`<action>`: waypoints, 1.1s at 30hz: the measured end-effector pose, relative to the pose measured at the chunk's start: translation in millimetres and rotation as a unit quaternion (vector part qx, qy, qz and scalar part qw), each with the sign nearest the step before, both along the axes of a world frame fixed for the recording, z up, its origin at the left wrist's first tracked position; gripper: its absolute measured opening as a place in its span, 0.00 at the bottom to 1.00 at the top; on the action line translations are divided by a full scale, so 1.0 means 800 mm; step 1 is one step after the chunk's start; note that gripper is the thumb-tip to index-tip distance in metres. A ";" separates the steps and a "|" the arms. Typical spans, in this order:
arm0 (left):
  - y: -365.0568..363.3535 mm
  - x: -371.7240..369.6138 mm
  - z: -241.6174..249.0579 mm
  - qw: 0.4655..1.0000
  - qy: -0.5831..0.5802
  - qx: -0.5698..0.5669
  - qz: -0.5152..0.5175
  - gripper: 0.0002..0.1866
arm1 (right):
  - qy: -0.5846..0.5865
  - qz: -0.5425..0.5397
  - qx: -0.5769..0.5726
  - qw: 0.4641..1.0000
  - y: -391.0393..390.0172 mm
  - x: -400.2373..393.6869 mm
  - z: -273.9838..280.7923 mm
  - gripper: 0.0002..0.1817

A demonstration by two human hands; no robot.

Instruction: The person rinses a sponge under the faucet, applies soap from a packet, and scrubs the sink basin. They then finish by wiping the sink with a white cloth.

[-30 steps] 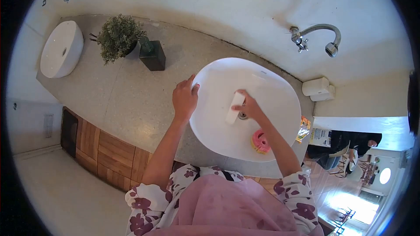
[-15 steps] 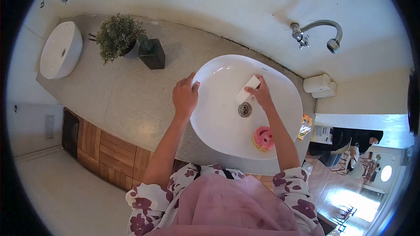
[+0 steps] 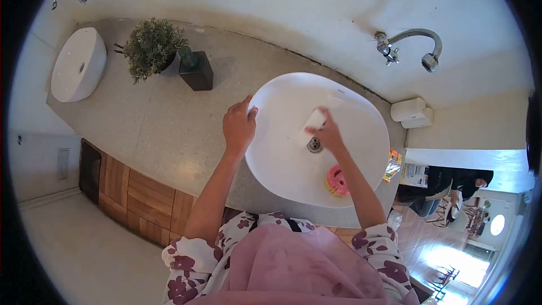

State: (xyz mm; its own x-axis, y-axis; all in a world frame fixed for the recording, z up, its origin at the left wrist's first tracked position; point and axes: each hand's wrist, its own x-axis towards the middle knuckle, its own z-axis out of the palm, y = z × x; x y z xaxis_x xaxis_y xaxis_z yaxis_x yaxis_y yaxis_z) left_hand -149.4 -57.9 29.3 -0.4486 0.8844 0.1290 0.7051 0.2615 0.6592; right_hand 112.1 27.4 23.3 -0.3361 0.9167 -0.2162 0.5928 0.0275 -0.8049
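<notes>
A white oval washbasin (image 3: 279, 183) stands on the counter in front of me. My right hand (image 3: 327, 133) is inside it, fingers closed around a white rectangular sponge (image 3: 316, 118), which is pressed to the basin floor just above the metal drain (image 3: 314, 145). The hand is slightly blurred. At the basin's left rim, my left hand (image 3: 239, 125) grips the edge, its thumb and index finger showing at the rim. A pink and yellow sponge (image 3: 337, 182) with cut-out holes lies in the basin near its front, partly behind my right forearm.
A curved tap (image 3: 415, 34) juts from the wall above the basin. Left on the counter (image 3: 169, 118) are a dark soap dispenser (image 3: 196, 71), a potted plant (image 3: 151, 48) and a second basin (image 3: 79, 65). An orange packet (image 3: 393, 164) lies at right. A person (image 3: 471, 181) sits farther back.
My right hand has moved the white sponge a little left and down, toward the drain. My left hand has stayed at the rim.
</notes>
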 end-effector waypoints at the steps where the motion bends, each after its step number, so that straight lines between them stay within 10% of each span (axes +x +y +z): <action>1: 0.000 0.001 0.002 1.000 0.000 0.002 0.001 0.22 | -0.032 0.055 -0.005 0.998 -0.013 -0.004 0.001 0.40; 8: -0.002 0.000 -0.004 1.000 0.006 0.004 0.002 0.21 | 0.064 -0.050 -0.017 0.997 0.042 0.008 -0.008 0.40; 14: 0.001 0.000 0.001 1.000 -0.003 0.009 0.008 0.21 | -0.009 0.091 -0.012 0.996 -0.010 0.006 -0.019 0.41; 20: -0.002 0.001 -0.002 1.000 -0.005 0.008 0.003 0.21 | 0.074 -0.076 -0.025 0.994 0.035 0.014 0.002 0.38; 26: 0.001 0.000 0.005 1.000 -0.010 0.004 0.006 0.21 | -0.039 0.089 -0.057 0.994 -0.007 0.008 -0.001 0.38; 33: -0.002 0.001 0.004 1.000 0.001 0.011 0.011 0.20 | 0.052 -0.041 0.005 0.998 0.017 0.006 -0.014 0.40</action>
State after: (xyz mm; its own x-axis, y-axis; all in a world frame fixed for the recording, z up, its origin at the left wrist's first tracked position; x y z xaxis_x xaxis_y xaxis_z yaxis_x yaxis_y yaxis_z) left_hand -148.3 -59.2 32.7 -0.4668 0.8715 0.1501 0.7013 0.2615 0.6631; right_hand 116.8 40.7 12.2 -0.2793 0.9440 -0.1754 0.5075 -0.0100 -0.8616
